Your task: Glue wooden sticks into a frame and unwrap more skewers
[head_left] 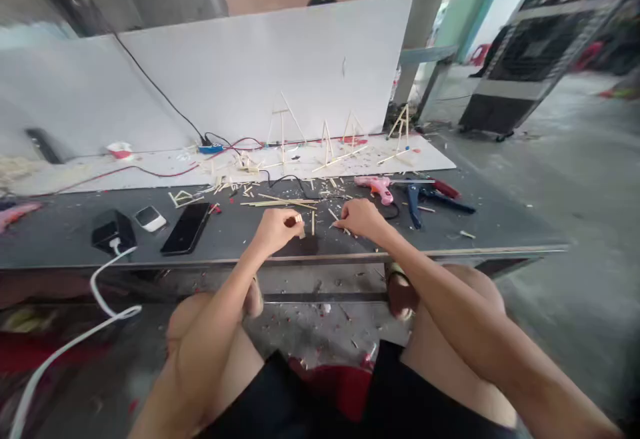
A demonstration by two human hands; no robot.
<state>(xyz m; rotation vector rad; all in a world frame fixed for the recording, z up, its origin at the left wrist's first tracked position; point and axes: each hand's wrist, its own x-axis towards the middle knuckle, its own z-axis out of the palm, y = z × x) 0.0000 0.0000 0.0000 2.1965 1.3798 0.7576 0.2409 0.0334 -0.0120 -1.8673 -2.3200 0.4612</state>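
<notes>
A black rectangular smartphone (186, 229) lies on the dark grey tabletop (500, 225), left of the left hand (295, 223), whose fingertips are pinched on a short, pale wooden piece (302, 233). Between the hands lies a slim, pale wooden stick (313, 223). The right hand (339, 223) has its fingertips down at a thin, light-coloured wooden strip (333, 214), grip not determinable, with a pink plastic glue gun (381, 189) just beyond.

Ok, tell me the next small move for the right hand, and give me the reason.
Probably pinch and lift the short stick at the right hand: its fingertips are down at that stick on the table, while the left hand seems occupied with small pale pieces.
</notes>
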